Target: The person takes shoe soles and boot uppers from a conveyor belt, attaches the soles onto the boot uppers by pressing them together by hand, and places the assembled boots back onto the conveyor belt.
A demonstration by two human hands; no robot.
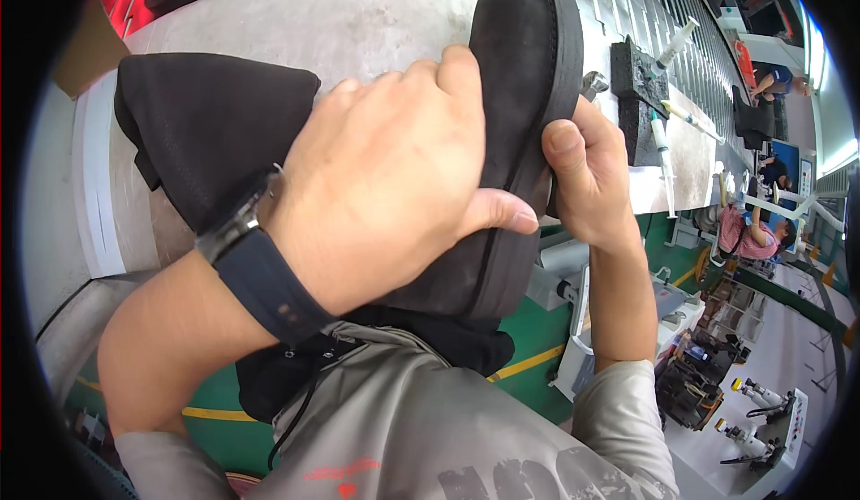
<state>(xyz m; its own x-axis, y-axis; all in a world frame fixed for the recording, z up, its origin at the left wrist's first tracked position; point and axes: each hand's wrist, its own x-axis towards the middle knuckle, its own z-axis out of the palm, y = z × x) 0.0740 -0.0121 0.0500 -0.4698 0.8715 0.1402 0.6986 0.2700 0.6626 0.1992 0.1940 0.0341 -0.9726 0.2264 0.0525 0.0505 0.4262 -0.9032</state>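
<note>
Holding a matte black, round-toed boot (511, 70), shaft (210, 124) leftward, over the edge of a workbench (385, 16), the left hand (385, 168) wraps its upper (506, 142); the right hand (591, 173) clasps its thick sole (564, 47).

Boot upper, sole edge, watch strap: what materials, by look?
Boot upper: probably nubuck or suede-like leather; matte black, faintly mottled, no gloss. Sole edge: likely rubber; thick, dull black band. Watch strap: smooth, dark, low sheen; rubber or leather, can't tell.
</note>
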